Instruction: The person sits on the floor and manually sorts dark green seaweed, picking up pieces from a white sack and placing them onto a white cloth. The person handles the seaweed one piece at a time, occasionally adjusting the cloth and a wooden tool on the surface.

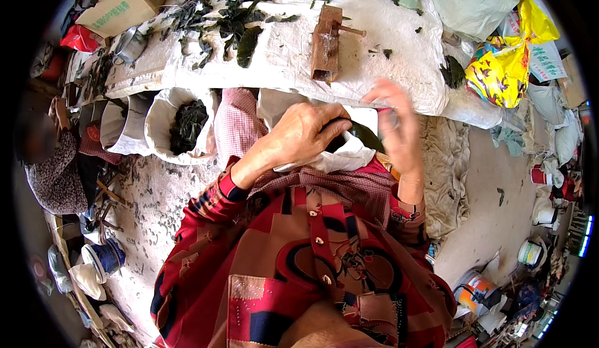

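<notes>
My left hand [304, 130] is above my lap, its thumb and fingers pinched together at a dark green, leaf-like strip [364, 136] that looks like kelp. White cloth [348, 155] lies beneath the strip, over my lap. To the right, my right hand [397, 123] is raised and blurred by motion; whether it holds anything is unclear. Before me, on the white sheet [276, 62] covering the work table, stands a brown hollow block [326, 43] with a bar sticking out of its side. Dark kelp pieces [241, 25] lie scattered to its left.
Left of my lap, a white-lined container [157, 128] holds dark kelp strips. Another person [58, 170] sits at the far left. A metal cup [131, 44] and a cardboard box [126, 6] occupy the table's left end. A yellow plastic bag [503, 64] lies at the right.
</notes>
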`<state>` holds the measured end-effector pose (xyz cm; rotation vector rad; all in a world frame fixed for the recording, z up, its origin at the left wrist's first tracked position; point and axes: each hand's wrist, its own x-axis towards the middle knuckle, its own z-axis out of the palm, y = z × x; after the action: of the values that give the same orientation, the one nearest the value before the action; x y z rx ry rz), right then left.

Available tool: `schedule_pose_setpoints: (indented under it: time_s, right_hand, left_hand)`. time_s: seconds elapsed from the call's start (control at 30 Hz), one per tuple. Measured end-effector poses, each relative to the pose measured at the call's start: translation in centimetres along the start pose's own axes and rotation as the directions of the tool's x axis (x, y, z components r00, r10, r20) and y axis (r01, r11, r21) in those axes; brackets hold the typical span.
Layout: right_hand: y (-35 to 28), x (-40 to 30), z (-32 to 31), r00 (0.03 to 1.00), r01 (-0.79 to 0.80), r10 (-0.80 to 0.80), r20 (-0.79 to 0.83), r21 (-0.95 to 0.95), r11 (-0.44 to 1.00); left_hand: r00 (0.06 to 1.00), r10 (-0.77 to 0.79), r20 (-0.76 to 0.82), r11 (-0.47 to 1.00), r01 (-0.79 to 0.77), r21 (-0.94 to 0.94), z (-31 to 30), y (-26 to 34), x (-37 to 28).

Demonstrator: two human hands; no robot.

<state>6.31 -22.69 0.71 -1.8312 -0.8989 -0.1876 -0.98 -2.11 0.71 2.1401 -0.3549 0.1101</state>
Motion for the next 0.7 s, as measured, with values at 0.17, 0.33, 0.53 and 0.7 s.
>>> schedule_pose_setpoints:
  time_s: [0.17,0.33,0.53,0.7]
  right_hand:
    - [-0.2,-2.2,1.7,0.92,-0.262,0.251,0.302,-0.003,0.965]
    - [-0.9,-2.0,1.0,0.937,-0.05,0.148,0.315,-0.299,0.953]
    - [-0.7,-1.7,-0.8,0.916,0.18,0.041,0.399,-0.5,0.847]
    - [-0.8,-4.3,-0.4,0.878,-0.094,0.176,0.446,-0.2,0.975]
  left_hand:
    - [0.995,0.095,0.008,0.962,-0.094,0.258,-1.5,0.2,0.0]
    - [0.986,0.167,0.013,0.952,-0.165,0.257,-2.0,-0.8,-0.3]
    - [0.988,0.153,0.025,0.954,-0.154,0.258,-3.2,-2.6,-0.8]
    - [0.986,0.155,0.056,0.97,-0.162,0.179,-5.0,-2.7,-1.3]
